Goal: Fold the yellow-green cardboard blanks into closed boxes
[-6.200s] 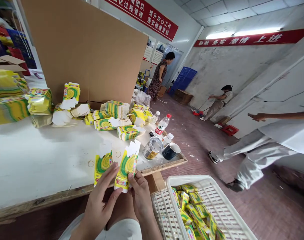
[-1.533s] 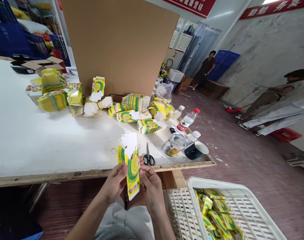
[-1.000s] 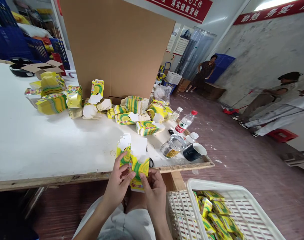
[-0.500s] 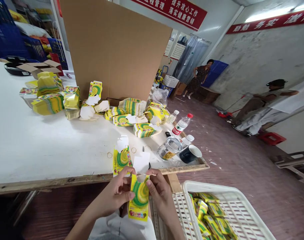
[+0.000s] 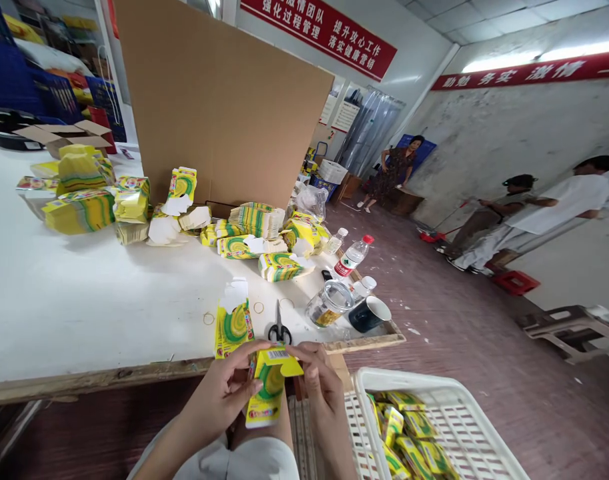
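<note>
A small yellow-and-green carton (image 5: 268, 393) is held over my lap near the table's front edge. My left hand (image 5: 229, 383) is closed on its left side, thumb on the front and fingers at the upper edge. At the top right, my right hand (image 5: 321, 380) has its fingers against the carton's end, its thumb beside a yellow flap. That flap is bent forward and a barcode shows on the top. Just beyond lie scissors (image 5: 279, 327) with black handles. To their left is a small pile of flat cartons (image 5: 234, 327) with a white flap up.
Bundles of flat cartons (image 5: 79, 210) line the back of the white table (image 5: 109, 300) before a cardboard sheet (image 5: 219, 100). A glass jar (image 5: 329, 303), dark mug (image 5: 369, 315) and bottles stand at right. A white basket (image 5: 464, 393) holds filled-looking cartons. People stand farther off.
The carton's white upright flap has gone from view; its top is now folded over, showing a barcode and a yellow flap. My view has turned right, and the scissors show fully.
</note>
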The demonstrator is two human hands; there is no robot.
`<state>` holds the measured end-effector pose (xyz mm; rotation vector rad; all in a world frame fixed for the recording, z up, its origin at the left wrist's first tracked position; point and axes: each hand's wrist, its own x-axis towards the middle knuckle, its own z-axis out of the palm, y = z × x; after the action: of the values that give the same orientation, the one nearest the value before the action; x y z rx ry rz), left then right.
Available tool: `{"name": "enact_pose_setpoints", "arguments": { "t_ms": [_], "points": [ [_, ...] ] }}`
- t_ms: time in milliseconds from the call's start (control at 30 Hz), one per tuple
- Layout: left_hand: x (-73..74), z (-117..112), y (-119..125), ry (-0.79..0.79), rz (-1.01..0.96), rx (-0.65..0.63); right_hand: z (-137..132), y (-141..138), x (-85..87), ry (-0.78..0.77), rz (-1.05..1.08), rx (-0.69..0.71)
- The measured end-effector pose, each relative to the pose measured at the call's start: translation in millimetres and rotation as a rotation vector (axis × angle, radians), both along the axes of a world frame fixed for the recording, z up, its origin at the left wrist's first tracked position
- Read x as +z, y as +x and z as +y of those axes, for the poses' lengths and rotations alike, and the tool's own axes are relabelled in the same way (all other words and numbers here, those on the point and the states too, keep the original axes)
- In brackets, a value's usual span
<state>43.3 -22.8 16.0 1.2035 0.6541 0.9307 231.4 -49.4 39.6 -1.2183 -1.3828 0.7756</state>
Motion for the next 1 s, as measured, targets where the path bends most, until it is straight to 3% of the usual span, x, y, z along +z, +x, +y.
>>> {"name": "enact_pose_setpoints", "arguments": {
  "t_ms": [100,200,467,633,833,933,1000],
  "points": [
    [-0.9,-0.2,0.7,0.012,0.038,0.018,0.5,-1.7,2.7,-0.175,0.013,0.041],
    [-2.6,-2.7,0.1,0.018,0.072,0.005,3.2,-6.0,-3.9,-0.248,-0.060,-0.005],
    [9.4,-7.2,-1.4,0.010,0.044,-0.010,3.2,-14.1,-5.4,-0.244,-0.178,0.035],
    [7.1,-6.5,-3.6,0.014,0.088,-0.015,5.3,-16.8,-8.1,-0.239,-0.320,-0.068],
    [5.2,-4.4,1.7,-0.077,0.026,-0.031,4.4,-7.9,-11.3,-0.149,-0.313,0.021],
    [6.7,-6.0,17.8,-0.015,0.061,-0.028,-0.3,-3.2,-12.7,-0.103,-0.297,-0.057],
    [4.6,-4.1,25.8,0.122,0.162,0.016,-7.3,6.0,-10.5,-0.040,-0.310,-0.201]
  ]
}}
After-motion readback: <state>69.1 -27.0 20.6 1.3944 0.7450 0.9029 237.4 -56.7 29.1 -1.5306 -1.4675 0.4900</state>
